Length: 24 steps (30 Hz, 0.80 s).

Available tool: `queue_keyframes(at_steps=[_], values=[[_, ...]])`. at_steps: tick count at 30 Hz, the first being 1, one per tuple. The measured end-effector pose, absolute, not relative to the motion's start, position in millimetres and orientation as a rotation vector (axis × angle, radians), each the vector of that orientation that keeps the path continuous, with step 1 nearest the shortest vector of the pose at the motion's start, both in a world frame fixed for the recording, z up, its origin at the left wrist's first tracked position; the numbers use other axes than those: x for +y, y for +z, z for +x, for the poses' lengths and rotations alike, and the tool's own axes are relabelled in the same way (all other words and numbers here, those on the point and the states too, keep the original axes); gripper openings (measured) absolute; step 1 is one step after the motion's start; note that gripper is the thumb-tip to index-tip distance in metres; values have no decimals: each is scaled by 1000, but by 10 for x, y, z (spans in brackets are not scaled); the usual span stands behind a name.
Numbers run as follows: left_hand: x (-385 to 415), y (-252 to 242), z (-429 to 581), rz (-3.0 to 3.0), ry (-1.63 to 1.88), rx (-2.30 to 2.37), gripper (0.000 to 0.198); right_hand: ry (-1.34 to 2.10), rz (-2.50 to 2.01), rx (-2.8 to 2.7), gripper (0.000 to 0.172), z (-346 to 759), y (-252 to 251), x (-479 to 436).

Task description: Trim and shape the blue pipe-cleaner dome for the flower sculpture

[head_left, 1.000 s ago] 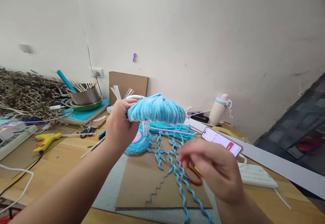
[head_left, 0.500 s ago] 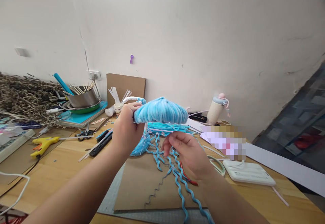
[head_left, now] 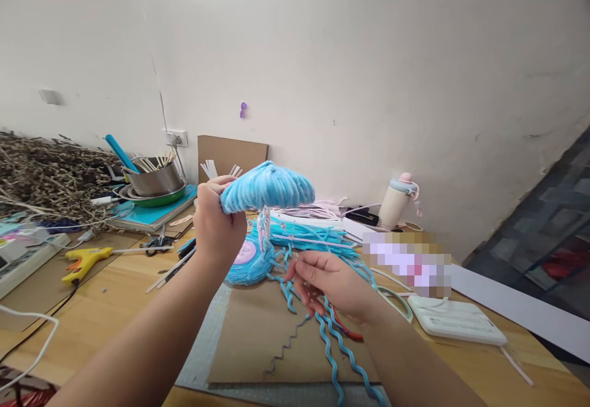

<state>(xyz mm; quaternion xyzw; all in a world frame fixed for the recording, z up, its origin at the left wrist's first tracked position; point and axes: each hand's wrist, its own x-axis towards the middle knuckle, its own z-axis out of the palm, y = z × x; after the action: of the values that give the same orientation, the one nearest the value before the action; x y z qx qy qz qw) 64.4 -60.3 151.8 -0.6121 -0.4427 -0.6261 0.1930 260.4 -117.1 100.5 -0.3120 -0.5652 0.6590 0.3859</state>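
My left hand grips the left edge of a fuzzy light-blue dome that looks wound from pipe cleaners, holding it up above the table. To the lower right, my right hand is closed in a pinch; what sits between thumb and forefinger is too small and faint to name. Under the dome lies a round blue fuzzy base with a pink centre and a pale upright piece. Wavy blue pipe cleaners trail beneath my right hand over a cardboard sheet.
Straight blue pipe cleaners lie in a bundle behind. A yellow glue gun and scissors are at left. A white power bank, a blurred phone and a bottle stand or lie at right.
The dome and my left hand have moved left and slightly up, uncovering more of the round base. My right hand has shifted slightly left and down, still pinching.
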Motion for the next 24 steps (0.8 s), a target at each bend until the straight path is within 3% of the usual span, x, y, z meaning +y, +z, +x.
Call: queue_keyframes(at_steps=[5, 8, 11, 15, 19, 22, 24], values=[[-527, 1489, 625, -1624, -1894, -1087, 27, 1544, -896, -1775, 30, 2649, 1078, -1238], [-511, 1495, 591, -1623, -1901, -1088, 27, 889, -976, -2039, 29, 2713, 1162, -1288], [-498, 1519, 546, -1613, -1854, -1162, 26, 203, -934, -2064, 18, 2784, 1211, -1357], [-441, 1537, 492, -1569, -1814, -1229, 23, -210, -759, -1986, 18, 2812, 1240, -1464], [-379, 1509, 479, -1519, -1841, -1197, 24, -302, -641, -2288, 9, 2728, 1257, -1536], [-382, 1485, 498, -1534, -1858, -1164, 25, -122, -696, -2461, 33, 2671, 1205, -1490], [-404, 1477, 521, -1568, -1895, -1132, 26, -4, -697, -2284, 37, 2666, 1142, -1404]])
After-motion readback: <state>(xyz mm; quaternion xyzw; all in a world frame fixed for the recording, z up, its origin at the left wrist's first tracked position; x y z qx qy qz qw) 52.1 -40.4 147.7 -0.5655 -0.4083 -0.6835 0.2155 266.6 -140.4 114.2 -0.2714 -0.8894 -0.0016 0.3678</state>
